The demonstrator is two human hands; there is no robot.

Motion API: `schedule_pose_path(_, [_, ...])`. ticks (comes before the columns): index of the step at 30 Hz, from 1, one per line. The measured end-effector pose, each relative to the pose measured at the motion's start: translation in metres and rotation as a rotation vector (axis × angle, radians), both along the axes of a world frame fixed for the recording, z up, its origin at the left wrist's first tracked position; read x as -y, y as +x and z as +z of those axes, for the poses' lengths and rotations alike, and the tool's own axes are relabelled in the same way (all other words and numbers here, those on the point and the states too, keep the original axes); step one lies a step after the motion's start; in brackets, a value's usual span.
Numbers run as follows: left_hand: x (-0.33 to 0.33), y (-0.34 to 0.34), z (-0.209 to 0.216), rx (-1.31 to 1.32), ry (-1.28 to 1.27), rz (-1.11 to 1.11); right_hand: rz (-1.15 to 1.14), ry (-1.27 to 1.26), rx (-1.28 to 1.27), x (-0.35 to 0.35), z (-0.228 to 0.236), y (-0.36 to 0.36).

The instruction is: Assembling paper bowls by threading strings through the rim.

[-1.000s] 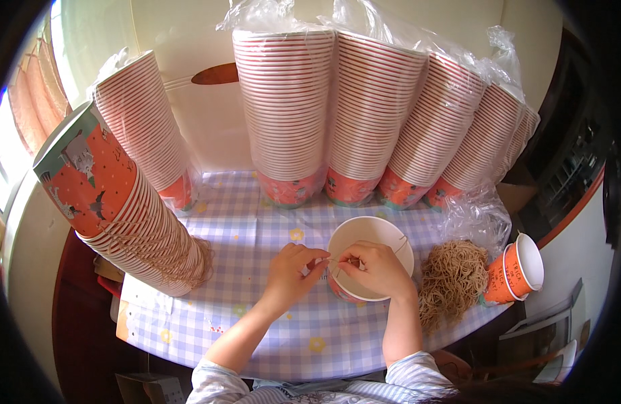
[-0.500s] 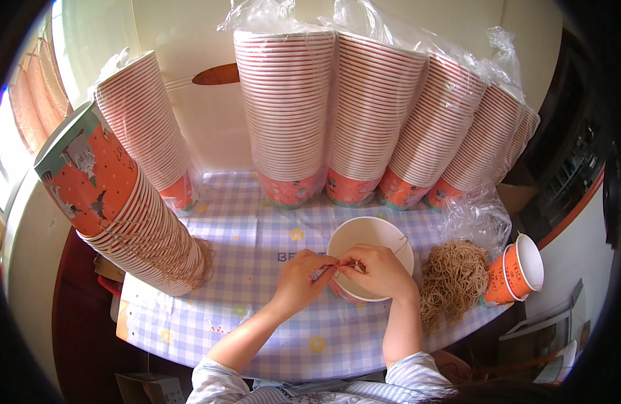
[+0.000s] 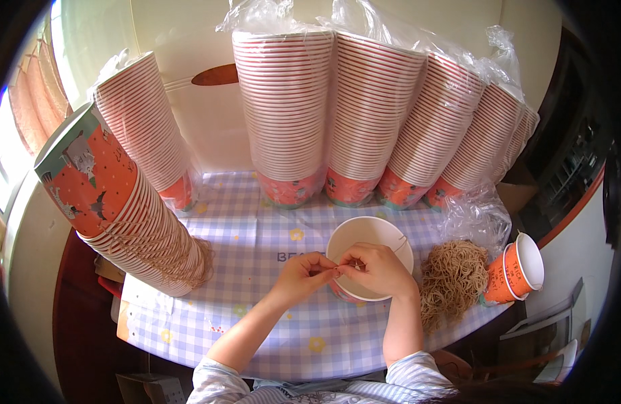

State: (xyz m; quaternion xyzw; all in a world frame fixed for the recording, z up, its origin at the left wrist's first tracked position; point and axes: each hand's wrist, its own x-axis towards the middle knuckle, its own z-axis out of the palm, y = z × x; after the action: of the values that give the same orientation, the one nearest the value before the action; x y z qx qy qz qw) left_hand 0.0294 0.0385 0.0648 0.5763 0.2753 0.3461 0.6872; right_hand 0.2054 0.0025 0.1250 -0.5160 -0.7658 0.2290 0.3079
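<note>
A white-lined paper bucket stands upright on the table before me, its mouth facing up. My left hand and my right hand meet at its left rim, fingertips pinched together on a thin string. Most of that string is hidden by the fingers. A short piece of tan string shows at the bucket's right rim. Close by my right hand lies a tangled heap of tan string.
Tall bucket stacks wrapped in clear plastic line the table's back. At left leans a bucket stack with strings hanging along it. Two orange buckets lie tilted at the right edge, near crumpled plastic. A checked tablecloth covers the table.
My left fingers have shifted slightly and drawn closer together at the rim. Both hands stay pinched in the same place, and the bucket has not moved.
</note>
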Motion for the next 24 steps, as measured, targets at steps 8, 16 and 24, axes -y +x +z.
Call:
schedule_pose_path(8, [0.0041, 0.0022, -0.0059, -0.079, 0.153, 0.085, 0.025, -0.015, -0.026, -0.0007, -0.0017, 0.0001])
schedule_pose_path(16, [-0.0004, 0.0025, -0.0054, 0.036, 0.076, 0.038, 0.044, -0.103, -0.045, -0.0028, -0.0036, 0.0037])
schedule_pose_path(24, [-0.0025, 0.0014, -0.0047, 0.098, 0.003, -0.013, 0.116, -0.001, -0.045, -0.0034, -0.0039, 0.0046])
